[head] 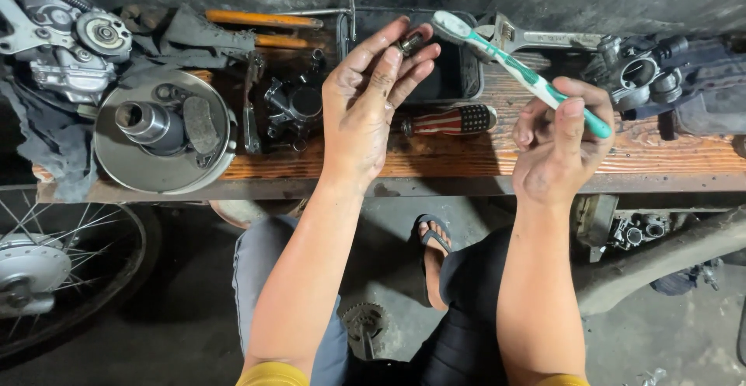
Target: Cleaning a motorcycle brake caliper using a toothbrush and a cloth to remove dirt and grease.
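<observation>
— Metal, small and dark: the left hand (373, 90) pinches a little part (409, 42) at its fingertips, raised over the black tray (466, 83) on the wooden bench (544, 157). How far along does the cleaning look?

— Midway, by my reading. The right hand (561, 141) grips a green-and-white toothbrush (521, 71), bristles up and just beside the part but not touching it. The fingers are grimy, and the part is too small to say whether it is clean yet.

— What else crowds the bench?

— A round clutch drum (159, 129) sits at the left, an engine piece (62, 36) behind it. A screwdriver with a striped handle (454, 119) lies beside the tray, a wrench (536, 38) behind the brush, and a dark housing (645, 71) at the right.

— Anything in the way?

— Nothing between the brush and the part. Below, a spoked wheel (47, 261) stands at the left and a sprocket (365, 324) lies on the floor by the sandalled foot (434, 250).
</observation>
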